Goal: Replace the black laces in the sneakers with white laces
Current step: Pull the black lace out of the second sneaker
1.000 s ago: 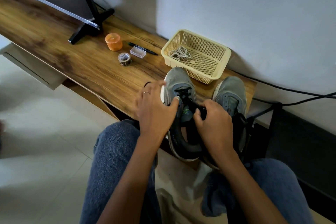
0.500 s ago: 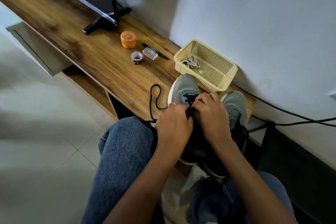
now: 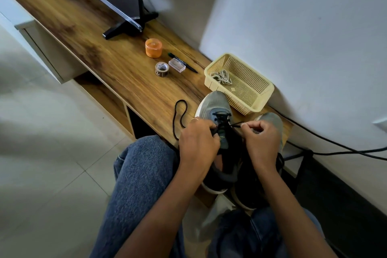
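Note:
Two grey sneakers stand toes-away on the wooden shelf (image 3: pixel 129 81). The left sneaker (image 3: pixel 213 104) still has its black lace (image 3: pixel 222 119) threaded near the toe. My left hand (image 3: pixel 198 142) grips that sneaker at its left side by the eyelets. My right hand (image 3: pixel 260 140) pinches a stretch of black lace pulled out to the right. A freed loop of the lace (image 3: pixel 180 115) lies on the shelf to the left. The right sneaker (image 3: pixel 270 121) is mostly hidden behind my right hand. White laces (image 3: pixel 222 75) lie bunched in a cream basket (image 3: pixel 261 98).
An orange jar (image 3: pixel 154 48), a tape roll (image 3: pixel 161 68), a small clear box (image 3: pixel 177 65) and a black pen (image 3: pixel 184 63) lie on the shelf behind the sneakers. A screen's black stand (image 3: pixel 129 27) is further back. Black cables (image 3: pixel 335 144) run along the wall at right.
My right hand has drawn a stretch of black lace out to the right, away from my left hand. The loose lace loop now lies on the shelf at left. The camera view shifted.

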`<state>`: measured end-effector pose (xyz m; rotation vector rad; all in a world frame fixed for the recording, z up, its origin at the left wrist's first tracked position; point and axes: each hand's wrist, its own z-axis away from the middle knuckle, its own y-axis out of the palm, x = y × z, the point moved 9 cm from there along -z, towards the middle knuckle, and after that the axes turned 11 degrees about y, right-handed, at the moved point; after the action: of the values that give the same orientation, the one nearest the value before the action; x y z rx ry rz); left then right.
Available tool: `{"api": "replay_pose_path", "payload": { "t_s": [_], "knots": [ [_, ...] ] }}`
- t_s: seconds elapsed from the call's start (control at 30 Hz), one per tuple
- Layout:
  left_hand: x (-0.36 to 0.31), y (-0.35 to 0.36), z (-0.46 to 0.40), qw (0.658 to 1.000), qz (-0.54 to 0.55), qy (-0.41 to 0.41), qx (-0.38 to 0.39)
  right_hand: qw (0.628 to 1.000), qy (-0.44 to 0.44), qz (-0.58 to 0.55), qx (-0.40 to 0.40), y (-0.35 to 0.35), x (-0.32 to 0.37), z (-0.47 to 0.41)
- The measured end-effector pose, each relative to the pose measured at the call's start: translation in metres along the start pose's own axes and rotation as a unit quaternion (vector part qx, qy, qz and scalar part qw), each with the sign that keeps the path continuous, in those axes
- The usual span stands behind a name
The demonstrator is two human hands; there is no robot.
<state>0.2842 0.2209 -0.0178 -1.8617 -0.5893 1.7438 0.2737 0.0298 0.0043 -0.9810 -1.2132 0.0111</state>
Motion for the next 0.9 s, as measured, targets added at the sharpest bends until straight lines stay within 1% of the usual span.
{"api": "replay_pose_path", "payload": {
  "t_s": [0.03, 0.07, 0.13, 0.2, 0.27, 0.33, 0.37, 0.47, 0.53, 0.6, 0.67, 0.73, 0.8, 0.87, 0.9],
  "knots": [
    [-0.001, 0.002, 0.0, 1.0, 0.0, 0.003, 0.003, 1.0, 0.011, 0.02, 0.01, 0.003, -0.003, 0.001],
    [-0.001, 0.003, 0.0, 1.0, -0.001, 0.005, 0.005, 0.998, 0.001, 0.052, 0.019, 0.005, -0.001, 0.002],
    [-0.001, 0.004, -0.001, 1.0, -0.005, 0.005, 0.008, 0.99, -0.067, 0.118, 0.049, 0.013, 0.013, 0.008],
    [0.0, 0.005, -0.001, 1.0, -0.008, 0.005, 0.012, 0.967, -0.153, 0.18, 0.099, 0.025, 0.032, 0.019],
    [0.0, 0.007, -0.002, 1.0, -0.009, 0.002, 0.019, 0.933, -0.212, 0.266, 0.12, 0.037, 0.04, 0.03],
    [0.001, 0.008, -0.002, 1.0, -0.011, 0.0, 0.023, 0.901, -0.258, 0.331, 0.105, 0.046, 0.042, 0.038],
    [0.002, 0.008, -0.002, 1.0, -0.011, 0.0, 0.023, 0.893, -0.276, 0.344, 0.093, 0.049, 0.042, 0.04],
    [0.003, 0.01, -0.002, 1.0, -0.009, -0.003, 0.027, 0.884, -0.311, 0.345, 0.052, 0.05, 0.042, 0.041],
    [0.003, 0.01, -0.002, 1.0, -0.005, -0.005, 0.03, 0.885, -0.316, 0.34, 0.029, 0.047, 0.043, 0.042],
    [0.002, 0.01, -0.002, 0.999, 0.002, -0.008, 0.033, 0.893, -0.31, 0.327, 0.009, 0.041, 0.044, 0.041],
    [0.001, 0.009, -0.001, 0.999, 0.005, -0.008, 0.032, 0.911, -0.28, 0.301, -0.008, 0.032, 0.042, 0.038],
    [0.001, 0.007, -0.001, 1.0, 0.0, -0.005, 0.026, 0.942, -0.219, 0.252, -0.037, 0.014, 0.038, 0.028],
    [0.001, 0.005, -0.001, 1.0, -0.012, -0.004, 0.023, 0.972, -0.136, 0.173, -0.086, -0.012, 0.03, 0.016],
    [0.0, 0.005, 0.0, 0.999, -0.021, 0.001, 0.025, 0.988, -0.042, 0.102, -0.108, -0.03, 0.015, 0.004],
    [0.0, 0.005, 0.0, 0.999, -0.023, 0.004, 0.025, 0.99, -0.017, 0.092, -0.104, -0.033, 0.009, 0.001]
  ]
}}
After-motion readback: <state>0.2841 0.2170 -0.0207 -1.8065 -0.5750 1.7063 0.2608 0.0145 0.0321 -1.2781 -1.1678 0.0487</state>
